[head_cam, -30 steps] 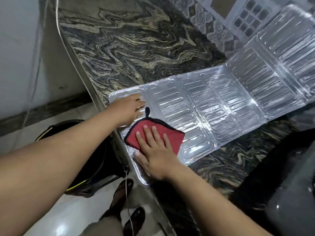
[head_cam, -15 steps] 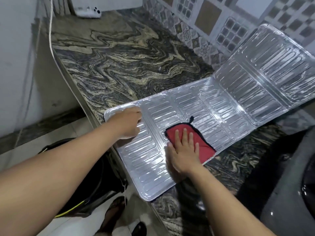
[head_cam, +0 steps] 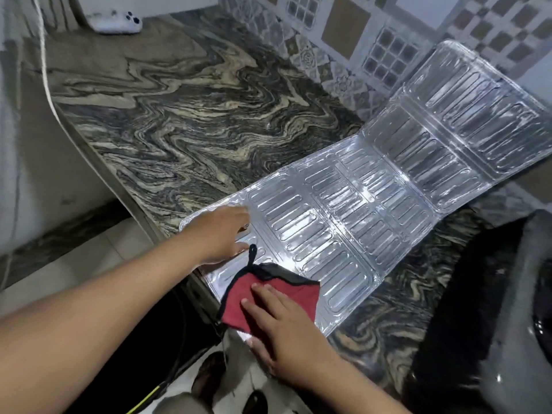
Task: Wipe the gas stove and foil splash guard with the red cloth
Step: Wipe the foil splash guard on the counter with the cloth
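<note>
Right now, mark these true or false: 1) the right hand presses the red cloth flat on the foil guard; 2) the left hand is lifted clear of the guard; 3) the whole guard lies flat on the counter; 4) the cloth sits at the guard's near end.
1) True: the right hand lies flat on the red cloth on the foil guard.
2) False: the left hand rests on the guard's near corner.
3) False: its far panels tilt up against the tiled wall.
4) True.
</note>
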